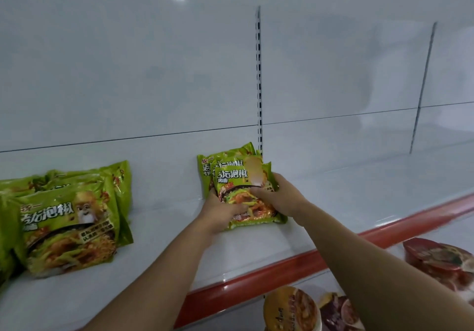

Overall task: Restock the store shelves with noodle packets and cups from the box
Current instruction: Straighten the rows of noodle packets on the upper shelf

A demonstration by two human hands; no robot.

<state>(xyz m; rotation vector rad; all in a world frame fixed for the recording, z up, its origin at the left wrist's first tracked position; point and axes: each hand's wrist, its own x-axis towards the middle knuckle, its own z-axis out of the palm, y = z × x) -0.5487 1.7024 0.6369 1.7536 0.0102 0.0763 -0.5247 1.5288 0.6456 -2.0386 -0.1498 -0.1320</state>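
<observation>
Two hands hold a small stack of green noodle packets [237, 176] on the white shelf [346, 197], near the slotted post [259, 79] at the back. The left hand [221, 210] grips its left side and the right hand [278, 196] grips its right side. Another pile of green packets [69, 218] lies far to the left. Noodle cups [292, 310] sit below the shelf.

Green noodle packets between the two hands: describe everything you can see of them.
The green noodle packets are about three glossy plastic pouches, fanned one behind another, printed with white Chinese lettering and a noodle picture; glare hides part of the front one. They lean back on the white shelf, just left of the slotted upright. The left hand grips their lower left, the right hand their right edge.
</observation>
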